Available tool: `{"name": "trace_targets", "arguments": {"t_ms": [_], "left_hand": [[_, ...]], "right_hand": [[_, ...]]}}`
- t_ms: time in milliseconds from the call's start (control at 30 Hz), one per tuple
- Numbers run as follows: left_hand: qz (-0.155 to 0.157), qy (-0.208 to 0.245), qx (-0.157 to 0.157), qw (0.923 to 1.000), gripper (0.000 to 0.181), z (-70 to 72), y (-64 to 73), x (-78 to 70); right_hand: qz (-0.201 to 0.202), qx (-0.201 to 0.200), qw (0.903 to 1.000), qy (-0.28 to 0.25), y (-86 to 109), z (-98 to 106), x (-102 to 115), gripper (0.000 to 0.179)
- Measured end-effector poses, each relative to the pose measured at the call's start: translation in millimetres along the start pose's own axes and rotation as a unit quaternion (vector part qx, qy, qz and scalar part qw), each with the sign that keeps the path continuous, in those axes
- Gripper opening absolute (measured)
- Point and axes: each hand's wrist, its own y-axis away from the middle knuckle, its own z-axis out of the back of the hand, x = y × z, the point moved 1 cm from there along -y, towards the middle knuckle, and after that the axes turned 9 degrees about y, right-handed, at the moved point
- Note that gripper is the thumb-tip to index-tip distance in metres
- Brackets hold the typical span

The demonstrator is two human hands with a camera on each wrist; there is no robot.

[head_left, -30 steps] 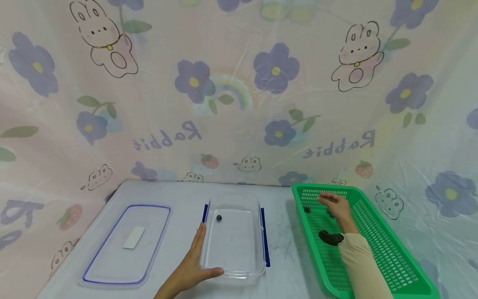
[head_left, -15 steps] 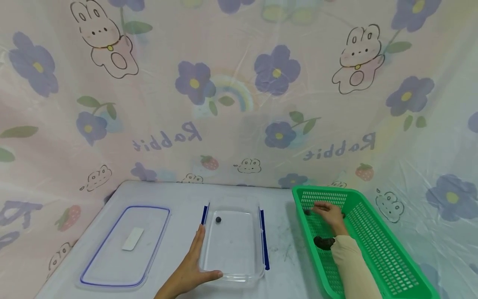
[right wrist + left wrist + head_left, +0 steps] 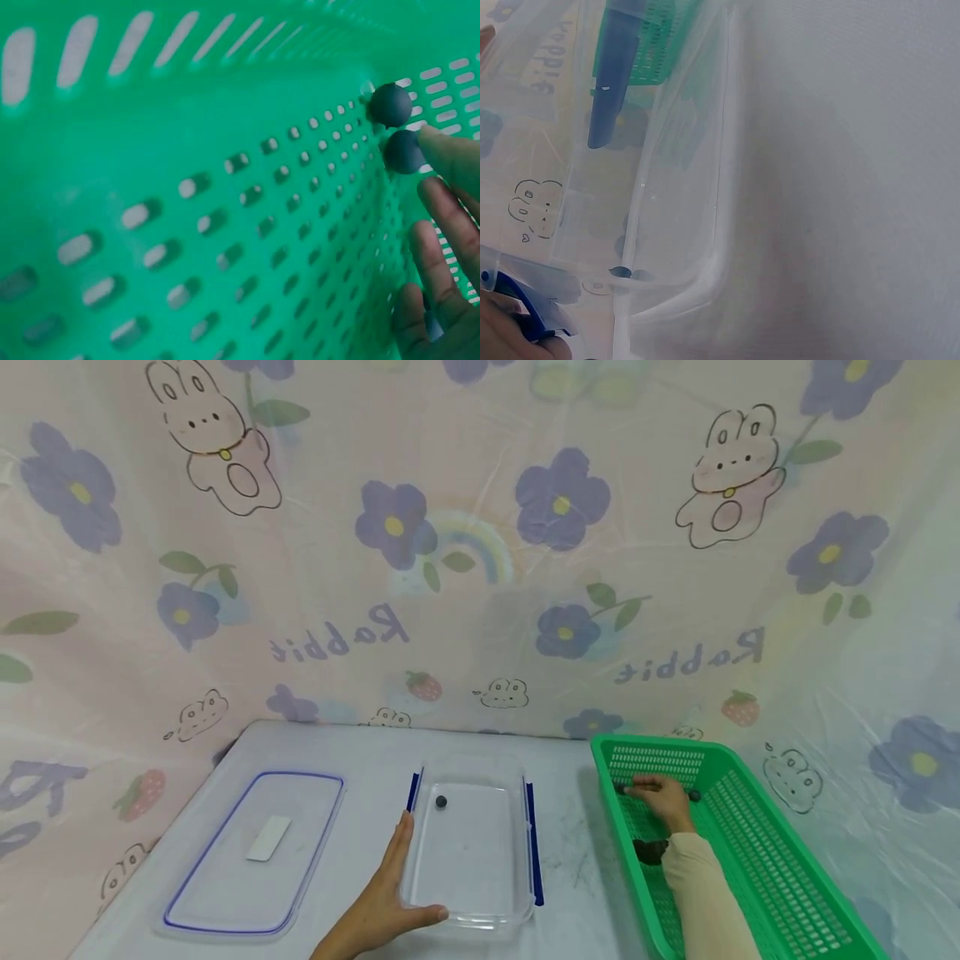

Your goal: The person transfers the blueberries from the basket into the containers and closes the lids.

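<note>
In the head view my left hand [image 3: 386,881] rests at the near-left corner of a clear plastic container [image 3: 465,920], fingers along its side and thumb at its front rim. Blue latches [image 3: 615,75] hang from the container. Inside lies one small dark blueberry [image 3: 441,802]. My right hand [image 3: 663,800] reaches into the green basket [image 3: 618,852]. In the right wrist view one fingertip touches a blueberry [image 3: 405,152], with a second blueberry [image 3: 391,105] just above it. The other fingers are spread apart from these. Another blueberry [image 3: 694,796] sits right of the hand.
A clear lid [image 3: 225,893] with a blue seal lies left of the container, bearing a white rectangular piece [image 3: 268,837]. Beside my right cuff is a dark textured thing [image 3: 649,852], its kind unclear. A printed curtain [image 3: 480,610] stands behind the table.
My right hand has moved left and lower in the basket, its fingertips coming to the blueberries at the left wall. The left hand stays at the container.
</note>
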Motion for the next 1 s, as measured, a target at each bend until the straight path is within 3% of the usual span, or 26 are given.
{"name": "trace_targets", "arguments": {"t_ms": [200, 567, 767, 1000], "left_hand": [[-0.003, -0.002, 0.002, 1.0, 0.127, -0.2, 1.9, -0.5], [-0.029, -0.004, -0.001, 0.9996, 0.125, -2.5, 0.8, 2.7], [-0.025, -0.005, 0.0, 0.9997, 0.125, -2.1, 0.2, 2.4], [-0.014, -0.003, 0.0, 0.9999, 0.126, -0.6, 0.2, 1.6]], "right_hand": [[0.006, -0.008, 0.9999, -0.003, 3.4, -5.1, 1.2, 0.034], [0.006, -0.03, 0.9989, 0.036, 6.4, -9.1, 0.1, 0.03], [-0.001, -0.025, 0.9991, 0.034, 5.0, -8.2, 1.8, 0.03], [0.002, -0.019, 0.9997, 0.013, 2.1, -1.2, 18.5, 0.034]]}}
